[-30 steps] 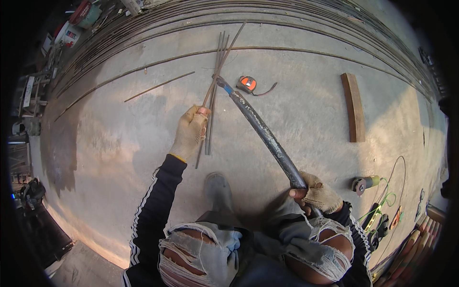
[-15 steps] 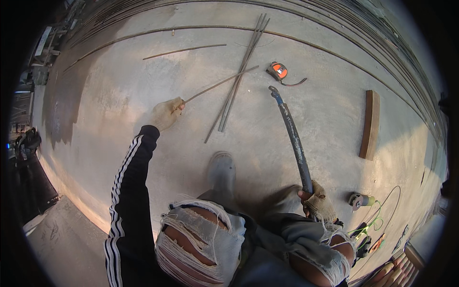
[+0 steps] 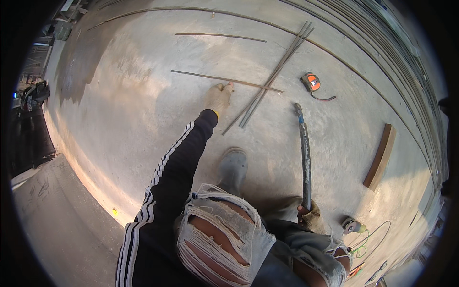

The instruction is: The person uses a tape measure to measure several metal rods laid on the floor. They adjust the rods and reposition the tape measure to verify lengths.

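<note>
The rod (image 3: 205, 75) has moved away, freeing the bar (image 3: 306, 162) the right hand (image 3: 311, 217) grips; whether the left hand (image 3: 219, 98) grips anything is unclear.

Covered fingers, cut-off rods, unclear shapes at the rim
The glove of the left grip (image 3: 219, 98) masks most of its fingers, so whether the thin rod (image 3: 210, 77) is held or merely touched cannot be told; the right grip (image 3: 313, 219) covers the lower part of the black bar (image 3: 306, 162), whose far tip is too small to read, while the right forearm is hidden behind the ripped trousers (image 3: 262, 239), which also cover part of the grey boot (image 3: 233, 165); the upper edge cuts the long rods (image 3: 394, 45), the lower edge the striped sleeve (image 3: 167, 191), and the dark object (image 3: 36, 95) far left is indistinct.
</note>
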`<state>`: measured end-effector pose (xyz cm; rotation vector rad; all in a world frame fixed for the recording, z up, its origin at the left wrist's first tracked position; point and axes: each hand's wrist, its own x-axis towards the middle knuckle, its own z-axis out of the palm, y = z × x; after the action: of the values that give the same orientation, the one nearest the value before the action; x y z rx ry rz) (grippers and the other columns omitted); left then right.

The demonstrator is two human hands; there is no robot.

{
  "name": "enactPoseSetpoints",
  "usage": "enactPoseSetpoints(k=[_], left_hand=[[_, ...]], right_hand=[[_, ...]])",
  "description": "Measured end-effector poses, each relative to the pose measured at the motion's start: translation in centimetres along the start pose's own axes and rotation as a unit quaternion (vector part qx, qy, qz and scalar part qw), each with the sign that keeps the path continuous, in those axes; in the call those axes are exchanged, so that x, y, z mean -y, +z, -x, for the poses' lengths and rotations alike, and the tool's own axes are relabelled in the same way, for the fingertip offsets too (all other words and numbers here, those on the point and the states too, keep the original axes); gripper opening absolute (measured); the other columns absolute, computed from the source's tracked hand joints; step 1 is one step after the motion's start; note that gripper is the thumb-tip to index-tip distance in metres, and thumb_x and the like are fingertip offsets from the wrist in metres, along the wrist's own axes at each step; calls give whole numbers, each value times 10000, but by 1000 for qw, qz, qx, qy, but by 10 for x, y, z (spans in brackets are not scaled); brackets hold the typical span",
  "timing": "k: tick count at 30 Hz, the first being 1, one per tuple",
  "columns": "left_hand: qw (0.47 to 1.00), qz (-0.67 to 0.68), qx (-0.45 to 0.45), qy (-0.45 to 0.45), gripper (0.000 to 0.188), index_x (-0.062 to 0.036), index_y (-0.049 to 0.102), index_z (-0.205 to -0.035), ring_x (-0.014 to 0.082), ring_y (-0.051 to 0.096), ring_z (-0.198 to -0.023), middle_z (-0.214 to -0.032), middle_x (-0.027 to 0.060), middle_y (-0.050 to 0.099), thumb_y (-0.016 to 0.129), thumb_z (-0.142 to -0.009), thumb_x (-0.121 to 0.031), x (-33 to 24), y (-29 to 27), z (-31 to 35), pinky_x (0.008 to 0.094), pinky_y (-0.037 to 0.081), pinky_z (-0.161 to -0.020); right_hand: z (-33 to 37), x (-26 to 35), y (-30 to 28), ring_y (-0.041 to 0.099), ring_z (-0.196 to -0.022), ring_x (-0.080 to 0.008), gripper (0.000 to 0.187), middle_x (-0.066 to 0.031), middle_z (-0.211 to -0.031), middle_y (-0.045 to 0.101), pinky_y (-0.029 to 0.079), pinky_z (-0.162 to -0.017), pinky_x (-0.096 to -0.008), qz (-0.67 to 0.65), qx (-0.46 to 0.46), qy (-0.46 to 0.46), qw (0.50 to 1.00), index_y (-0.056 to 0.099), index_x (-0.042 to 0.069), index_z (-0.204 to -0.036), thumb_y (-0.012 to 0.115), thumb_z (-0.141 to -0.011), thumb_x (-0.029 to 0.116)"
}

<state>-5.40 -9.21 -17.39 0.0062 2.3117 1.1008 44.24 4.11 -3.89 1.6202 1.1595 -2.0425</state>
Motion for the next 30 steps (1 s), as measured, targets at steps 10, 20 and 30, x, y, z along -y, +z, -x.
enactPoseSetpoints(k=[10,20,30], left_hand=[[977,140,-79,-138,326,-35,712,-863,202,678,-551,-716,91,695,723,-958,-346,-22,27,-39,349,546,-511],[906,422,-44,-16,133,-94,532,-1065,224,704,-745,-896,90,653,583,-1034,-212,-44,-1,-11,365,613,-679],[943,324,17,71,212,-123,593,-1205,42,398,-564,-764,-61,468,561,-1097,-303,-72,-45,56,233,325,-487]], right_hand=[[-4,-3,8,515,-449,-140,385,-19,-666,534,392,-409,-291,21,-9,-8,1000,517,103,-1080,833,-928,263],[4,3,14,521,-440,-136,387,-18,-636,536,397,-421,-292,84,-34,-53,994,531,72,-1021,827,-933,304],[34,65,18,529,-441,-99,394,-3,-659,532,412,-405,-265,138,4,-100,985,527,60,-992,816,-954,325]])
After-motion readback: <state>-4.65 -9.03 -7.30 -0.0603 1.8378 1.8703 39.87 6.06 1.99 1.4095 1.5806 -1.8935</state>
